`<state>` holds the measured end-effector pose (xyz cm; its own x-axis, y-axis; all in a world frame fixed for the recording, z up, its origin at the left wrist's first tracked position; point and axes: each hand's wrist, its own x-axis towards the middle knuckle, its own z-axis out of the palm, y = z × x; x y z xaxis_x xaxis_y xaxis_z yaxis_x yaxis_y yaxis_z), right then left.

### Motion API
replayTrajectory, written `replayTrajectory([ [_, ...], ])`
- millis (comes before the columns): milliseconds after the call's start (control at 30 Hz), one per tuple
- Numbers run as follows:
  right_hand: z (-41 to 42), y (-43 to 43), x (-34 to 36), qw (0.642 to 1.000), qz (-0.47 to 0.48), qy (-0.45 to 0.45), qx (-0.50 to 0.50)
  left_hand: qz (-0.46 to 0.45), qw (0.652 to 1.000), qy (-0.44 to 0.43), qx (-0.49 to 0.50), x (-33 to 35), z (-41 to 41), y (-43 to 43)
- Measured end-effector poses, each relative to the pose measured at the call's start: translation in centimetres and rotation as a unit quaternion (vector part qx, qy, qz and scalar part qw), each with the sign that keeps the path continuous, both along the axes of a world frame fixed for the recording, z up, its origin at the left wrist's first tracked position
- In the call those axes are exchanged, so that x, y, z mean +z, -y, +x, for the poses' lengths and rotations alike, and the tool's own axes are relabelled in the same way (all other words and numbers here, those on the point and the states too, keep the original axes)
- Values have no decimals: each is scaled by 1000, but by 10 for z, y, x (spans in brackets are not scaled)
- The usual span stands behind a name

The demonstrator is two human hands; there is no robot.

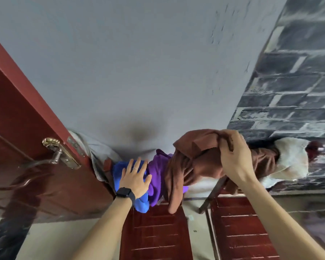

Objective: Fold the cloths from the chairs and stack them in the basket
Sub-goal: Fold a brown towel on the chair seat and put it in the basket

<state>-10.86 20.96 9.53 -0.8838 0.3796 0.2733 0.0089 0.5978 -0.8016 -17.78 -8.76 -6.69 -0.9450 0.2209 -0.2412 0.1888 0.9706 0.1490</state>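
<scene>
**Two bare forearms reaching up to cloths on chair backs**

Nearest, both forearms, entering from the bottom edge and angling up toward mid-frame. Left hand laid flat, fingers spread apart, palm pressed on the blue cloth; not clamped on anything. Black smartwatch on that wrist, thin ring on one finger. Right hand pinched shut on a bunched fold of the brown cloth, lifted above the chair top.

Cloths crowded in one row along the chair tops: blue at left, purple cloth touching it in the middle, brown overlapping the purple and hanging down past the rail. White cloth farther right, with something dark red at its far end, too blurred to tell.

Red slatted chair backs: near chair under the blue and purple, right chair beside it, narrow gap of pale floor between. Dark chair leg slanting across that gap.

Left side hemmed in by a red-brown door with brass handle, its edge just beside the blue cloth. Grey wall straight behind, dark smudge low on it. Brick-pattern wall closing the right. Open floor at lower left. No basket in view.
</scene>
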Motion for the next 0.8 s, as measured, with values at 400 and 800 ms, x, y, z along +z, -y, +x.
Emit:
replayTrajectory([
  [400, 117, -32, 79, 991, -63, -116, 27, 376, 919, 13, -115, 161, 71, -105],
  [800, 199, -41, 0, 982, -136, 122, 56, 500, 865, -23, -41, 155, 206, -149],
])
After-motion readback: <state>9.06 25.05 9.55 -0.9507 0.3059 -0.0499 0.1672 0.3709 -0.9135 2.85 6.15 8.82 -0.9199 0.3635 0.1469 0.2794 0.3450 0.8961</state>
